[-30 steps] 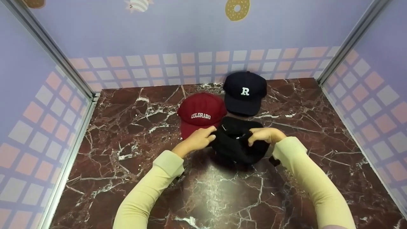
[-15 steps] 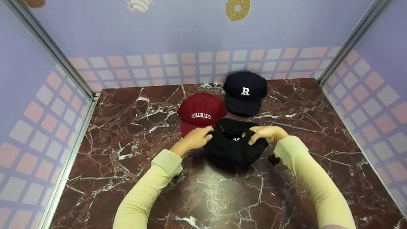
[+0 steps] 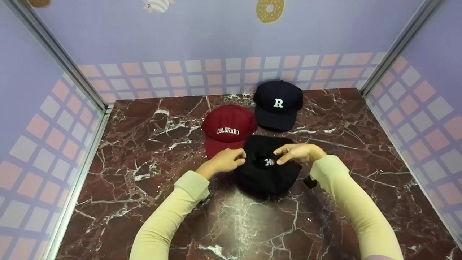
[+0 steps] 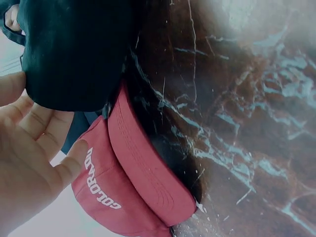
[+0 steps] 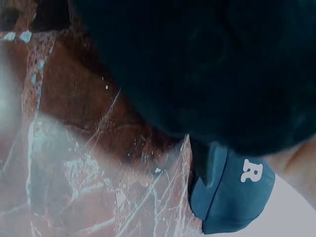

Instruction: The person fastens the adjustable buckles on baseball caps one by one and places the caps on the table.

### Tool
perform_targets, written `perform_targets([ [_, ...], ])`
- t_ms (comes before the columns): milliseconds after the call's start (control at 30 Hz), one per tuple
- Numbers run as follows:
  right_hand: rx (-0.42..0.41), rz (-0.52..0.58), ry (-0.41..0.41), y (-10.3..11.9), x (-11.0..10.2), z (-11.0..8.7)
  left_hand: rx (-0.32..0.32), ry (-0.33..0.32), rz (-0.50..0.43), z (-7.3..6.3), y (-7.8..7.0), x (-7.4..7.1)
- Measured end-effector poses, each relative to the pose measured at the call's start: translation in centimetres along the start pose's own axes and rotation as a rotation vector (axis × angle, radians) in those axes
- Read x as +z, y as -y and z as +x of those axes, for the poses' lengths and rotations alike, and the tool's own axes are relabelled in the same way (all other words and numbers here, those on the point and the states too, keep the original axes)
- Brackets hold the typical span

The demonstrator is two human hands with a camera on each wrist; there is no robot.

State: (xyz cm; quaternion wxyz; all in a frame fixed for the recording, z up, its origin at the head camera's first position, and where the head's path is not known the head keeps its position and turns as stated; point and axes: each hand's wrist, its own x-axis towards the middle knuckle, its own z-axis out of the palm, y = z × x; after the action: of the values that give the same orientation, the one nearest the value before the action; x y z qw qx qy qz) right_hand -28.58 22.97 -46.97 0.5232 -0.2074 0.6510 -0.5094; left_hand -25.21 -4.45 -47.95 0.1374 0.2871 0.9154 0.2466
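A black baseball cap (image 3: 269, 184), opening facing up, is held between the two hands in the head view. A small white mark (image 3: 268, 162) shows inside the opening. The left hand (image 3: 228, 159) grips the cap's left edge; in the left wrist view its fingers (image 4: 37, 123) lie at and behind the black edge. At the opening's right side, the right hand (image 3: 301, 153) pinches the rim between thumb and fingers. Most of the right hand is hidden behind the dark cap in the right wrist view.
Just behind the left hand lies a red cap (image 3: 228, 121) lettered COLORADO. A navy cap (image 3: 278, 92) with a white R stands behind it, near the back wall (image 3: 231, 39). All rest on a dark red marbled tabletop (image 3: 151, 144), with panels at both sides.
The black cap has tipped and shifted slightly toward the person, so its opening shows more from above. The right hand has slid a little left on the rim. Red and navy caps stay put.
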Motion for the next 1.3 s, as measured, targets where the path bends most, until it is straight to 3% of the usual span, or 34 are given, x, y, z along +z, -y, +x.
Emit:
perform_targets([
  [367,-0.155,0.109,0.156,0.4,0.6,0.6,0.083,0.045,-0.111,0.3,-0.8,0.3],
  [567,-0.218,0.068,0.13,0.6,1.2,0.9,0.097,0.05,-0.131,0.3,-1.0,0.4],
  [767,-0.283,0.097,0.12,1.0,1.8,1.2,0.115,0.067,-0.148,0.2,-1.2,0.4],
  [1100,-0.256,0.069,0.027,2.3,2.9,1.4,0.159,0.059,-0.16,0.3,-1.5,0.1],
  [1300,-0.291,0.146,-0.003,3.0,3.5,1.5,0.175,0.047,-0.156,0.3,-1.5,0.1],
])
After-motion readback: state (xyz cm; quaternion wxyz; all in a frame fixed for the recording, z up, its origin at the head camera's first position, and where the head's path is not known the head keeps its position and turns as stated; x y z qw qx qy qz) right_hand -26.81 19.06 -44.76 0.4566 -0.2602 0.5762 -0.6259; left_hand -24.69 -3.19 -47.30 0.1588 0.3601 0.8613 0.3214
